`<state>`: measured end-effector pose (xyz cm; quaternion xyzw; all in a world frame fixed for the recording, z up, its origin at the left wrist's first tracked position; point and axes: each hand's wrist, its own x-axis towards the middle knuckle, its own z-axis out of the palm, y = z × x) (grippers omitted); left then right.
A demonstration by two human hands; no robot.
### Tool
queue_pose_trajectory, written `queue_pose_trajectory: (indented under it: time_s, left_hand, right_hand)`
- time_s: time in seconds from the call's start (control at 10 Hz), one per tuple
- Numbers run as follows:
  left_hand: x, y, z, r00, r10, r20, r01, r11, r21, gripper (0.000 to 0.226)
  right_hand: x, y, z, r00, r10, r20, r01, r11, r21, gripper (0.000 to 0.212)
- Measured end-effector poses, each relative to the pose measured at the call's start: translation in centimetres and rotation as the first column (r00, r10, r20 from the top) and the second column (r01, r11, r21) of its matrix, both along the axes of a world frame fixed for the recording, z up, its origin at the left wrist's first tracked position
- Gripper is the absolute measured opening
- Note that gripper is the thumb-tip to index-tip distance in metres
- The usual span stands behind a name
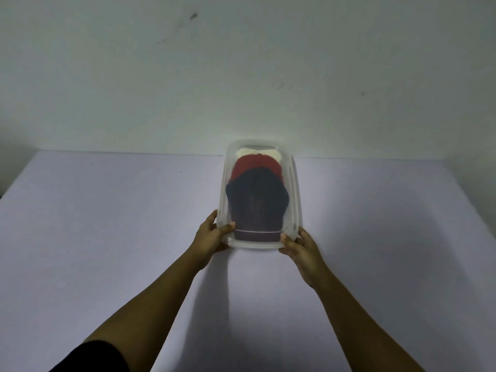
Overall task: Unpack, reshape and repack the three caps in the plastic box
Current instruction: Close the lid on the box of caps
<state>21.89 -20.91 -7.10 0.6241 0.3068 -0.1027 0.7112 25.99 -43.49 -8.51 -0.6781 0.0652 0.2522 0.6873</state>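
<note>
Hands gripping the near end of a plastic box, unpacking not yet begun

Two bare arms are reaching forward over a pale lilac table (107, 224). The left hand (212, 234) and right hand (298, 245) are each clamping a near corner of the clear plastic box (296, 194), thumbs lying on top and fingers curling underneath. The box is sitting lengthwise on the table, its far end near a plain wall (241, 76).

Three caps are showing hazily through the plastic, overlapping in a row: a navy cap (255, 194) nearest the hands, a red cap (255, 165) behind it and a cream cap (257, 152) at the far end.

The haze suggests a clear lid is covering them, so the person is probably at the opening step. The next move is likely calling for prising that lid up at the near edge while steadying the base, then lifting out the navy cap first.
</note>
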Motion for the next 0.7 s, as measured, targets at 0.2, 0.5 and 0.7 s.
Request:
queue_pose_trajectory:
  time_s: [0.2,0.5,0.7]
  left_hand:
    - [1.3,0.8,-0.6,0.997,-0.080,0.018,0.079,0.996,0.051,0.057]
    - [0.3,-1.3,2.1,0.977,-0.213,-0.022,0.166,0.687,0.708,0.077]
    - [-1.3,-2.5,5.5,0.923,-0.372,-0.095,0.268,0.445,0.855,0.063]
  right_hand:
    - [1.4,-0.2,-0.5,0.996,0.075,0.037,-0.074,0.997,-0.033,0.043]
    - [0.6,0.3,0.3,0.979,0.094,0.178,-0.001,0.888,-0.460,0.071]
    - [-1.1,2.5,6.0,0.788,0.384,0.481,0.078,0.712,-0.697,0.053]
